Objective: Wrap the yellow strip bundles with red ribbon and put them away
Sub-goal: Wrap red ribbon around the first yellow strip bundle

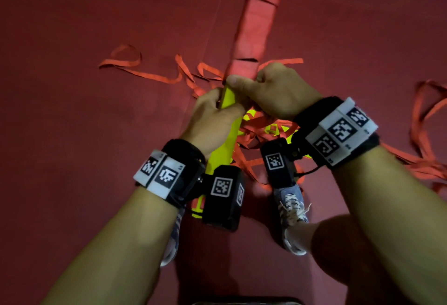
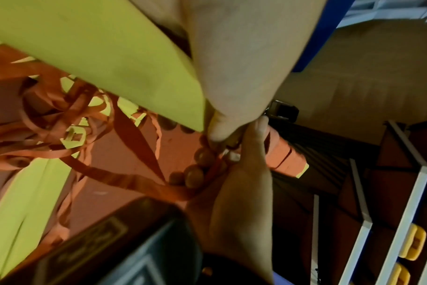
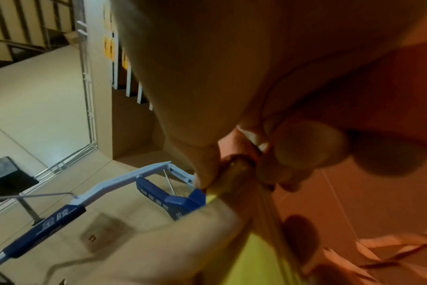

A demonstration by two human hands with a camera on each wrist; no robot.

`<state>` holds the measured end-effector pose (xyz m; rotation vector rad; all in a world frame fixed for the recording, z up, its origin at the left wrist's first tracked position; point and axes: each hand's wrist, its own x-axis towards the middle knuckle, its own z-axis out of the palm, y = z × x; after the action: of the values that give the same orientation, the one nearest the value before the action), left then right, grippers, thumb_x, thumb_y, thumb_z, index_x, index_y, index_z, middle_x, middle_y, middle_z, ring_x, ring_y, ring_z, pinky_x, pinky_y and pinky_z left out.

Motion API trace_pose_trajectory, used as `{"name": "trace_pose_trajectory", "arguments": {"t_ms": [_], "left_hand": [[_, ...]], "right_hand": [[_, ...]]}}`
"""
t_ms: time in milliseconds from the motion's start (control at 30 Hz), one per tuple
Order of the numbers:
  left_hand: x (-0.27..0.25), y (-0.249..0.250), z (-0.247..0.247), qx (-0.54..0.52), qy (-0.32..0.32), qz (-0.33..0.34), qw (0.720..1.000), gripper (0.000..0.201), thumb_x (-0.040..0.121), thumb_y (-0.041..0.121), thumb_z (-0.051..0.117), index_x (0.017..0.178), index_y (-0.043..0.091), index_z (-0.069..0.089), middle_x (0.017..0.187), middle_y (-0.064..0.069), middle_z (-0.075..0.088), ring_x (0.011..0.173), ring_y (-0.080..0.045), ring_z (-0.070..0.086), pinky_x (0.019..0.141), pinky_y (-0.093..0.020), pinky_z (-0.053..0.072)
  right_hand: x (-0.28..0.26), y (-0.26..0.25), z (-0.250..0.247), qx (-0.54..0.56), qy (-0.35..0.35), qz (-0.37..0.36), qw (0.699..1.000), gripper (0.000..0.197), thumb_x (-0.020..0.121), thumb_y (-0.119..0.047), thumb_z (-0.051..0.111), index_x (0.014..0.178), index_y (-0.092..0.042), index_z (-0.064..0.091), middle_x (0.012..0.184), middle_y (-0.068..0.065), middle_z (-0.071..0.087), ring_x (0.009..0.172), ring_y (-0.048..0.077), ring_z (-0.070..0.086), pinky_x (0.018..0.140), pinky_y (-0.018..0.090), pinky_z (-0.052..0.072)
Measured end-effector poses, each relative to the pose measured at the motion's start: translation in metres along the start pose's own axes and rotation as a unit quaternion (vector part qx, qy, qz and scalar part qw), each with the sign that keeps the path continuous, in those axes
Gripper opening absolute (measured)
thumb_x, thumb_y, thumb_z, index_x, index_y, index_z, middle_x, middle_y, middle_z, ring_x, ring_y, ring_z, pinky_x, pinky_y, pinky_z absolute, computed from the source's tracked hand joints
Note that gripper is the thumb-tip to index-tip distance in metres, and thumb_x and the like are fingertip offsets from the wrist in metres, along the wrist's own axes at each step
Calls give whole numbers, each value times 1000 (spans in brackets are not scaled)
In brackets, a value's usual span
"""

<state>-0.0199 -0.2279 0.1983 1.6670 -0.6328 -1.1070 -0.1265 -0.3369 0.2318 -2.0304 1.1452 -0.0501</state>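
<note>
**Item 1.** Yellow strip bundle [image 1: 227,99]: long, lifted off the red floor [image 1: 72,74], running away from the person. Its far stretch is covered in turns of red ribbon [image 1: 256,26]; its near stretch is bare yellow. Wrapping of this bundle is judged to be roughly half done.

**Item 2.** Left hand [image 1: 215,116]: on the bundle's bare stretch, just short of the last turn. Fingers and thumb are curled round the bundle, probably to keep the strips stacked and steady against the ribbon's pull.

**Item 3.** Right hand [image 1: 273,91]: at the edge of the last turn, touching the left hand. The thumb is pressed flat on that edge. The left wrist view shows its fingers [image 2: 197,169] curled, with red ribbon running through them. Likely reason: to pin the last turn so it cannot slacken while the next is drawn round.

**Item 4.** Loose ribbon tangle [image 1: 154,76]: on the floor beneath the bundle and to both sides of it, feeding the wrap. More yellow strips [image 1: 273,128] lie under the tangle, right of the bundle, judged to be waiting their turn.

**Item 5.** Shoe [image 1: 290,208]: on the floor, right of the bundle's near end.
</note>
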Motion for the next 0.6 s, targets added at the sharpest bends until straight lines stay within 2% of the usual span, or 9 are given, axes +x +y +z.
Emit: {"name": "trace_pose_trajectory", "arguments": {"t_ms": [67,133,200,267,367,433,533,600], "left_hand": [[2,-8,6,11,31,-6,999,32,59,39,74,85,19,74,84,-10,76,80,-33,71,80,-60,57],[2,-10,12,11,54,-15,998,30,57,39,72,81,20,72,83,-14,75,78,-36,70,77,-63,56],[2,-8,16,6,68,-24,997,21,62,29,70,79,18,68,79,-12,72,69,-29,66,70,-55,57],[2,-7,19,8,73,-22,997,10,74,16,66,84,18,65,77,-9,67,64,-19,61,62,-42,54],[4,-5,22,48,68,1,997,14,87,7,65,96,18,66,83,-6,69,65,-12,57,60,-34,48],[5,-4,21,50,52,6,997,14,88,10,66,96,22,66,85,-6,69,66,-11,57,59,-31,47],[5,-2,18,32,33,-6,999,17,79,19,66,94,23,71,86,-9,74,74,-18,66,69,-34,53],[4,-2,15,32,17,-14,999,22,79,10,67,100,16,72,88,-14,74,73,-17,68,69,-30,54]], "right_hand": [[2,1,6,-12,7,18,1000,72,88,-75,52,75,-5,63,79,15,66,86,35,66,71,37,49],[4,0,11,-25,23,31,999,71,88,-76,50,80,-6,57,89,17,63,96,35,63,70,34,38],[5,0,15,-22,34,42,998,68,86,-77,51,83,-9,55,99,21,64,102,36,61,72,32,33],[6,2,16,-7,47,46,998,71,83,-80,52,82,-9,56,102,21,67,102,36,61,72,32,34],[8,5,14,14,65,50,997,75,74,-87,53,72,-12,54,88,15,68,87,30,64,62,29,36],[6,5,11,23,72,48,996,67,78,-80,59,65,-15,51,73,6,62,73,24,59,51,29,33],[3,8,7,43,72,42,996,62,82,-70,64,57,-16,46,60,0,48,62,20,47,48,26,30],[3,10,6,53,60,37,996,61,83,-67,66,55,-17,44,58,-2,44,60,20,43,49,26,30]]}}
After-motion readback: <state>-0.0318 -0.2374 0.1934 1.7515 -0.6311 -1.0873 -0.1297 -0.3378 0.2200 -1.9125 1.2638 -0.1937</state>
